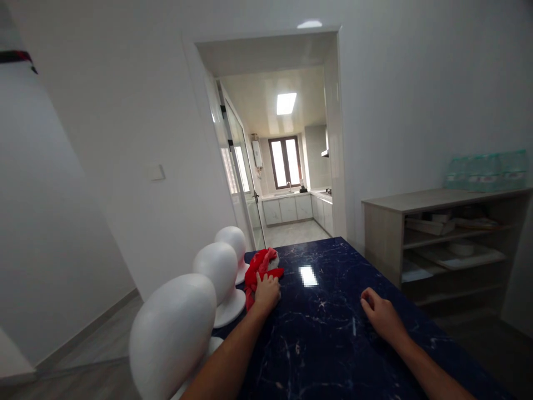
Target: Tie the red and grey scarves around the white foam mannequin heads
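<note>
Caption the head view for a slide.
Left hand on a red cloth beside three white foam heads; right hand flat on dark blue marble table.

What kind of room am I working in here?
Most likely a home dining area: a dark marble table faces a doorway to a kitchen, with an open shelf unit at the wall. The left hand rests on a red cloth.

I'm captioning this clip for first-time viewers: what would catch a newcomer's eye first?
Three white foam mannequin heads stand in a row along the left edge of the dark blue marble table. Beside them lies a bright red cloth, with the left hand on it. The right hand rests flat on the tabletop.
</note>
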Demonstrator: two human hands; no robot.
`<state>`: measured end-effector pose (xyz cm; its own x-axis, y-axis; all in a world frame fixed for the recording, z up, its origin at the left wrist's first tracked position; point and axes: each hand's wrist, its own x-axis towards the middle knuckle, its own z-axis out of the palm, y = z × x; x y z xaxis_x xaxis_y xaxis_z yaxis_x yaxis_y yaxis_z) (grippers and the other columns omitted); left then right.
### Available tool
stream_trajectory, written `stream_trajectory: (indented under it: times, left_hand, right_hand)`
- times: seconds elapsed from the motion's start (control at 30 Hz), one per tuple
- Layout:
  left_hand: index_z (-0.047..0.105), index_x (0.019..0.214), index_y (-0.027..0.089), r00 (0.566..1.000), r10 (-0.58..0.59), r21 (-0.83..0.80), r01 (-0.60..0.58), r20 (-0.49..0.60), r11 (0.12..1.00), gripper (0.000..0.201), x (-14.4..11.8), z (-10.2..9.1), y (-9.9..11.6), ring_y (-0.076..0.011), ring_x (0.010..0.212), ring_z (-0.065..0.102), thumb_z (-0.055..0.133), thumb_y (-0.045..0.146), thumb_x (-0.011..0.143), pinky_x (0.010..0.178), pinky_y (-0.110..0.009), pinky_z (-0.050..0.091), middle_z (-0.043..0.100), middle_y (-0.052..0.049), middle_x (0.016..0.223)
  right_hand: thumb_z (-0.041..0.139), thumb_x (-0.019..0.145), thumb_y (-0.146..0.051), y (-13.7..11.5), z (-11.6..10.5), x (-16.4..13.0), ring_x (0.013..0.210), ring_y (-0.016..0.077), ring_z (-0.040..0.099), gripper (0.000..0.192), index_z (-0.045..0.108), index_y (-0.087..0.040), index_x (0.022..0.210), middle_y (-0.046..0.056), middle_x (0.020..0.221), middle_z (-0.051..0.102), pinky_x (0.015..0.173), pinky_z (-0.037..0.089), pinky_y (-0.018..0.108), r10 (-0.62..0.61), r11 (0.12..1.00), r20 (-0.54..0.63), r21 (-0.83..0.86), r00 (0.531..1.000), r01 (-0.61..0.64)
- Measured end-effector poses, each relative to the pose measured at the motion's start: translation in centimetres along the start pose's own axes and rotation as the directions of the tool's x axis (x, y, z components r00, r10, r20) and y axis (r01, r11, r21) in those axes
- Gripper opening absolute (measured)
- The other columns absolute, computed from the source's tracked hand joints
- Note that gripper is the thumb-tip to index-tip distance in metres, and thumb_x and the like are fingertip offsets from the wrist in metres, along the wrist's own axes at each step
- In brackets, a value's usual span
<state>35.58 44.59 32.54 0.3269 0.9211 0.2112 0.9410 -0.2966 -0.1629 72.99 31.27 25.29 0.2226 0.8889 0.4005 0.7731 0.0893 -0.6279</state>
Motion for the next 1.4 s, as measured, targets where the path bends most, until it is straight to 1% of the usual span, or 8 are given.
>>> stream_trajectory:
  times: [0.2,0.33,0.43,0.53,0.6,0.67,0.77,1.4]
  left_hand:
    - [0.061,0.144,0.016,1.000,-0.010,-0.162,0.005,-0.027,0.987,0.054,-6.8,0.8,4.5,-0.0388,0.139,0.053,0.044,0.045,0.103,0.125,-0.068,0.018,0.064,-0.020,0.143]
    - [0.045,0.160,0.026,0.981,0.178,-0.402,-0.134,0.074,0.906,0.068,-11.4,2.4,6.2,-0.0334,0.161,0.026,0.032,0.062,0.104,0.130,-0.060,0.019,0.035,-0.010,0.172]
    - [0.032,0.167,0.030,0.975,0.208,-0.458,-0.152,0.074,0.876,0.072,-13.1,2.5,6.7,-0.0293,0.164,0.014,0.027,0.066,0.105,0.133,-0.057,0.012,0.019,-0.006,0.177]
    - [0.034,0.166,0.029,0.978,0.196,-0.461,-0.141,0.073,0.876,0.071,-13.4,1.9,6.9,-0.0281,0.164,0.015,0.025,0.065,0.105,0.133,-0.056,0.011,0.021,-0.006,0.176]
    - [0.036,0.165,0.029,0.980,0.191,-0.460,-0.146,0.054,0.876,0.071,-13.3,1.6,7.1,-0.0280,0.164,0.016,0.025,0.065,0.106,0.133,-0.055,0.011,0.024,-0.007,0.176]
    - [0.038,0.164,0.028,0.982,0.184,-0.459,-0.146,0.039,0.876,0.070,-13.3,1.5,7.2,-0.0284,0.164,0.017,0.025,0.064,0.106,0.133,-0.056,0.012,0.026,-0.007,0.175]
    - [0.039,0.164,0.028,0.984,0.176,-0.447,-0.143,0.032,0.883,0.070,-13.3,1.5,7.2,-0.0287,0.164,0.017,0.027,0.064,0.105,0.133,-0.056,0.012,0.027,-0.007,0.175]
    - [0.039,0.164,0.028,0.983,0.184,-0.459,-0.153,0.024,0.875,0.069,-13.4,1.8,7.2,-0.0290,0.163,0.018,0.029,0.062,0.106,0.133,-0.056,0.012,0.027,-0.008,0.175]
  right_hand:
    - [0.043,0.097,-0.044,0.4,0.3,0.0,0.065,0.0212,0.067,0.024,0.060,-0.027,0.094,-0.001,0.070,0.068,0.064,0.040,0.030,-0.009,1.000,-0.001,0.018,1.000,0.009]
    - [0.043,0.099,-0.046,0.1,0.0,-0.2,0.065,0.0206,0.066,0.027,0.060,-0.027,0.094,-0.002,0.068,0.066,0.063,0.040,0.030,-0.017,1.000,0.014,0.014,1.000,0.017]
    - [0.042,0.101,-0.047,-0.6,-0.5,-0.5,0.064,0.0202,0.064,0.029,0.061,-0.026,0.094,-0.002,0.068,0.065,0.063,0.041,0.031,-0.034,0.999,0.054,-0.013,0.998,0.035]
    - [0.044,0.101,-0.049,-1.3,-0.9,-0.9,0.072,0.0222,0.067,0.033,0.066,-0.026,0.091,0.002,0.075,0.070,0.069,0.047,0.034,-0.069,0.993,0.053,-0.096,0.996,0.074]
    - [0.047,0.100,-0.050,-1.5,-0.9,-1.1,0.096,0.0259,0.070,0.036,0.073,-0.026,0.093,0.007,0.098,0.076,0.085,0.052,0.038,-0.158,0.976,0.061,-0.142,0.985,0.166]
    - [0.052,0.098,-0.052,-1.7,-0.5,-1.4,0.125,0.0304,0.063,0.038,0.079,-0.028,0.109,0.008,0.129,0.073,0.106,0.048,0.045,-0.245,0.949,0.119,-0.175,0.962,0.263]
    - [0.057,0.096,-0.057,-1.6,0.3,-1.7,0.147,0.0332,0.047,0.053,0.068,-0.031,0.142,0.006,0.156,0.058,0.122,0.035,0.052,-0.245,0.927,0.260,-0.218,0.934,0.304]
    - [0.056,0.097,-0.059,-1.5,0.5,-1.8,0.151,0.0326,0.044,0.059,0.063,-0.030,0.149,0.004,0.159,0.054,0.126,0.032,0.053,-0.203,0.925,0.329,-0.246,0.922,0.291]
